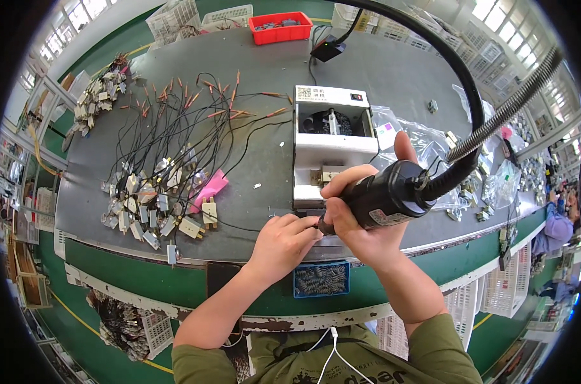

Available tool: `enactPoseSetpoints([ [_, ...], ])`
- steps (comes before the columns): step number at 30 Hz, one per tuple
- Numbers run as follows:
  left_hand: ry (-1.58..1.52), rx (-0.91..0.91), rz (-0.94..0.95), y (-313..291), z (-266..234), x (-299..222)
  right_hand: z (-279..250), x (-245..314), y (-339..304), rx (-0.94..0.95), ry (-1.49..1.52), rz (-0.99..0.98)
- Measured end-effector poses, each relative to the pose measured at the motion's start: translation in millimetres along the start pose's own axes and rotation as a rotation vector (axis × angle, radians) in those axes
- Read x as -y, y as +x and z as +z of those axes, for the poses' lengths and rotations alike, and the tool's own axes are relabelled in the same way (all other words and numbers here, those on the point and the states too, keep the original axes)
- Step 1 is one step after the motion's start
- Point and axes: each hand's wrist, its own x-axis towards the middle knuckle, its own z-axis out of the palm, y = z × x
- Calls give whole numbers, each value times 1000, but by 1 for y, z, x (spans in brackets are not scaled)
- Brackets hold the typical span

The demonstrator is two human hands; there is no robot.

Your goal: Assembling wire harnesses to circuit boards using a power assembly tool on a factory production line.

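Just before the near end of the screw feeder [308, 155], the electric screwdriver [383, 197] is gripped by the closed right hand [367, 242], beside the curled left hand [285, 240], whose hold cannot be told, screw-driving seemingly being under way and steady alignment called for next.

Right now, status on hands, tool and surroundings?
Right hand gripping black cylindrical tool. Left hand at its tip; anything pinched there too small to tell. Silver machine close beyond the hands.
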Motion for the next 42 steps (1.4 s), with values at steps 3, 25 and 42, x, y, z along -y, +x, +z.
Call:
enactPoseSetpoints([
  [3, -18, -6, 6, 1, 1, -1, 3, -4, -2, -11, 40, -3],
  [25, -47, 341, -233, 14, -7, 0, 5, -11, 2, 91, 43, -41],
  [42, -42, 175, -1, 17, -8, -6, -22, 31, 8, -4, -66, -31],
])
